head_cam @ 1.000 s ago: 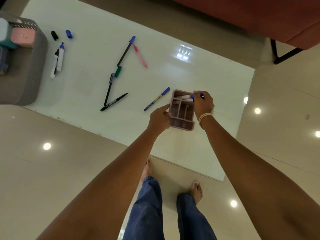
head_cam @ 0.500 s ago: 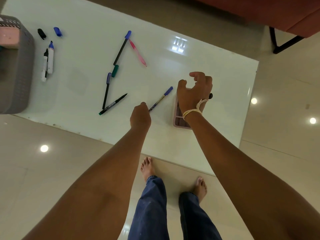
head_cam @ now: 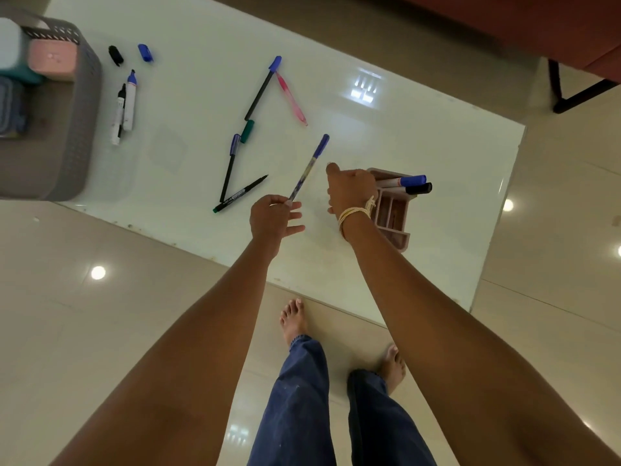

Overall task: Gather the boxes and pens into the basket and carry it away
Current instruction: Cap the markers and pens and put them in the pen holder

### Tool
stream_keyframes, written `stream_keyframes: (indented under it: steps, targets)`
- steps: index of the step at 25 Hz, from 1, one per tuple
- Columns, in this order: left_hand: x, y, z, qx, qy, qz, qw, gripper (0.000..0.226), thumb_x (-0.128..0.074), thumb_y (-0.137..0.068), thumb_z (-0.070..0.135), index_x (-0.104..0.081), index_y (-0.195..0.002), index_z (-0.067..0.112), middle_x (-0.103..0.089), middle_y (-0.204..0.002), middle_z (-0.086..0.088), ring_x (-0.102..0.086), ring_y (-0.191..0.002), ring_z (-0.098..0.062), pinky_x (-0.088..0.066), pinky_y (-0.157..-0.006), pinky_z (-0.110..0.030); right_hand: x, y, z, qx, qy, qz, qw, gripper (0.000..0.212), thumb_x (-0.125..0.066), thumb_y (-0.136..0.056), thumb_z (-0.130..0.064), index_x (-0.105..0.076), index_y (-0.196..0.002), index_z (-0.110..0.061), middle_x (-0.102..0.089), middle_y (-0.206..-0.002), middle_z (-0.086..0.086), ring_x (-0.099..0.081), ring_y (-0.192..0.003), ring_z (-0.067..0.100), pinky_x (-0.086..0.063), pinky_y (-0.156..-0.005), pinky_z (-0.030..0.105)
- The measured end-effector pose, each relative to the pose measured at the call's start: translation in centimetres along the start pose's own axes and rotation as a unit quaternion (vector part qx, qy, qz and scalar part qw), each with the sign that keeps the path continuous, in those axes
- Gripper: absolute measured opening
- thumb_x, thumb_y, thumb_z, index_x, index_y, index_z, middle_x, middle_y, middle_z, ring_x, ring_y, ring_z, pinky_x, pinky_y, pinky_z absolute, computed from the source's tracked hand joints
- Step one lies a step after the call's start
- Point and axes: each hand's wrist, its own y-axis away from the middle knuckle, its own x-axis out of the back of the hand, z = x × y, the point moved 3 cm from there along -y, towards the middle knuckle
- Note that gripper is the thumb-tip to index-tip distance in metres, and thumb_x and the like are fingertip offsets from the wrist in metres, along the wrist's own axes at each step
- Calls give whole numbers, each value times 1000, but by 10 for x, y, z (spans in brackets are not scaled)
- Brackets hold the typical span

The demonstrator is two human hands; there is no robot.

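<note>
One pen (head_cam: 309,168) (blue-capped) pinched by left hand (head_cam: 273,219).

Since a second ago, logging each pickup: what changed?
The left hand let go of the pink organizer and picked up the blue-capped pen. The organizer went down onto the table; the right hand released its marker. The other pens and the grey basket stayed.

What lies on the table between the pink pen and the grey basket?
In the head view, between the pink pen and the grey basket lie black pens, two white markers and two loose caps.
</note>
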Motion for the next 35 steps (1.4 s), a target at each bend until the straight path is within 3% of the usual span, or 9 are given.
stream_keyframes:
  steps: [3, 5, 11, 15, 20, 24, 27, 30, 35]
  targets:
    - [2, 13, 9, -36, -10, -95, 995, 4, -56, -93, 4, -58, -95, 7, -73, -96, -13, -71, -85, -26, -61, -63, -36, 1, -3, 0, -64, -86, -99, 989, 50, -64, -85, -48, -58, -112, -7, -60, -81, 4, -53, -61, 14, -49, -45, 21]
    - [-1, 21, 11, -58, -44, -135, 988, 6, -59, -92, 4, -57, -91, 10, -73, -96, -14, -71, -86, -24, -62, -67, -39, 13, -4, -2, -30, -119, -104, 987, 34, -58, -93, -36, -57, -113, -8, -53, -72, 2, -47, -55, 11, -46, -44, 20]
    - [-49, 40, 4, -88, -150, -162, 971, 41, -70, -86, 20, -54, -123, 22, -62, -126, -9, -59, -116, -23, -59, -76, -41, 79, 6, 14, 219, -60, 135, 965, 24, -45, -99, -20, -56, -91, 0, -54, -68, -6, -51, -59, 8, -46, -59, 17]
    - [-81, 52, -4, -140, -269, -185, 935, 56, -69, -86, 23, -45, -136, 27, -55, -139, -7, -56, -122, -21, -62, -72, -38, 101, 1, 15, 331, -3, 175, 927, 24, -44, -99, -20, -55, -91, 0, -55, -71, 3, -51, -64, 14, -44, -61, 27]
    - [-78, 50, -13, -120, -298, -182, 929, 57, -66, -87, 14, -45, -138, 29, -59, -134, -7, -61, -113, -24, -60, -62, -30, 84, -6, 21, 268, 140, -17, 953, 17, -53, -95, -24, -63, -96, -10, -61, -74, -1, -59, -69, 14, -55, -75, 31]
    - [-51, 42, -15, -94, -287, -158, 940, 46, -63, -89, 16, -52, -133, 22, -66, -117, -9, -67, -98, -29, -59, -73, -40, 81, 6, 16, 330, 181, 78, 923, 24, -52, -93, -29, -63, -109, -15, -59, -102, 4, -60, -84, 14, -45, -70, 22]
    - [-17, 27, -9, -84, -270, -93, 955, 36, -57, -89, 12, -58, -124, 17, -69, -96, -7, -69, -88, -29, -59, -72, -39, 60, 21, 1, 424, 150, 125, 884, 23, -48, -94, -26, -61, -108, -13, -59, -100, 4, -59, -77, 11, -45, -65, 21]
    - [27, 6, -7, -78, -268, -24, 960, 26, -55, -90, 12, -62, -114, 18, -69, -103, -5, -70, -90, -24, -61, -77, -39, 11, 33, -7, 449, 164, 36, 878, 16, -48, -91, -16, -61, -101, -12, -61, -92, 5, -55, -73, 14, -47, -66, 27]
    - [92, -27, 1, -84, -249, 68, 962, 23, -49, -85, 9, -65, -98, 18, -70, -104, -9, -69, -94, -29, -58, -84, -47, -90, 26, 17, 255, 272, -204, 905, 30, -44, -95, -20, -54, -123, -24, -59, -77, 7, -64, -76, 28, -57, -79, 40]
